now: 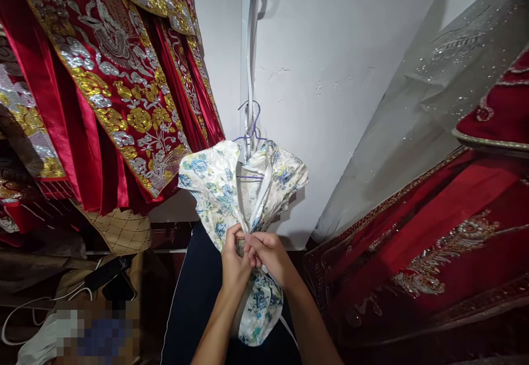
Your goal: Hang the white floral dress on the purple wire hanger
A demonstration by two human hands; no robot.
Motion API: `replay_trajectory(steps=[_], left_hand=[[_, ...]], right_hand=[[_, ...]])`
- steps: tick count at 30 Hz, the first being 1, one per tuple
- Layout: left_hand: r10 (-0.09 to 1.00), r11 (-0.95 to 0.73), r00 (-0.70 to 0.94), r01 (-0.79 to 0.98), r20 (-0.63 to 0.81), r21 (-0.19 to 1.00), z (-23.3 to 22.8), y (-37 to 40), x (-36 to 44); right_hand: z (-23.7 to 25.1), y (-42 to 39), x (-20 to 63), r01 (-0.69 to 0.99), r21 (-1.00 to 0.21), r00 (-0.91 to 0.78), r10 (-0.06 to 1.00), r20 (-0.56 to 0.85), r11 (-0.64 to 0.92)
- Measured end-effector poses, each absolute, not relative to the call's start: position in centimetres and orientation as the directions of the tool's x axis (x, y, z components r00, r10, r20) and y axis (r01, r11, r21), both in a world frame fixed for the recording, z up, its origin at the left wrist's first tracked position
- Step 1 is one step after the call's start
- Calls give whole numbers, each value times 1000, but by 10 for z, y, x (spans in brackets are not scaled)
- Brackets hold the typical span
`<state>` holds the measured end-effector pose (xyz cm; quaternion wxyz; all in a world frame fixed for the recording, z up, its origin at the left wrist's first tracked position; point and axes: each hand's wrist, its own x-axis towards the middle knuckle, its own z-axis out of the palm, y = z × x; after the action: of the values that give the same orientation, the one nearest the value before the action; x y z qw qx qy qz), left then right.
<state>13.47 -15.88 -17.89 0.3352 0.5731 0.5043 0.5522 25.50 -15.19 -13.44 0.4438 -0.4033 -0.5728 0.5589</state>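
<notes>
A short-sleeved floral dress [215,183], white with blue and yellow flowers, hangs on a purple wire hanger [255,125]. Its front gapes in a V below the collar, and a pale edge strip runs down to my fingers. My left hand [236,252] is closed in a pinch on the fabric at the bottom of that opening. Touching it from the other side, my right hand [264,249] pinches the same spot. Whatever small fastening may lie between the fingertips is hidden. The lower part of the dress drapes over my lap beneath my wrists.
Red gowns with gold and silver embroidery [140,117] hang at left. More red beaded garments [413,266] and a sheer sparkly white veil-like fabric [438,73] hang at right. A white strap [249,51] runs down the wall to the hanger. A phone [119,289] and cables lie at lower left.
</notes>
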Motion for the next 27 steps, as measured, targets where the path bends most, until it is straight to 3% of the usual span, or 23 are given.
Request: replay_trajectory(steps=[5, 9, 12, 16, 21, 24, 27], left_hand=[[959, -270, -3, 293, 283, 917, -187, -154, 141], [939, -344, 175, 429, 296, 835, -189, -142, 136], [901, -393, 353, 419, 252, 819, -169, -127, 130], [868, -479, 329, 360, 372, 800, -114, -105, 121], [750, -616, 151, 514, 644, 597, -48, -59, 117], [674, -654, 228, 628, 703, 423, -32, -27, 119], [659, -654, 302, 682, 689, 327, -30, -9, 120]], right_hand=[[-78, -100, 267, -105, -988, -90, 988, 123, 114], [-5, -49, 273, -191, -917, 46, 936, 349, 351], [24, -40, 271, -195, -869, 96, 891, 444, 455], [7, -44, 273, -158, -877, 37, 890, 454, 454], [-42, -16, 282, -35, -953, -51, 952, 303, 302], [-56, 3, 279, 23, -956, -27, 956, 291, 292], [-59, 12, 274, 61, -919, -31, 921, 389, 390]])
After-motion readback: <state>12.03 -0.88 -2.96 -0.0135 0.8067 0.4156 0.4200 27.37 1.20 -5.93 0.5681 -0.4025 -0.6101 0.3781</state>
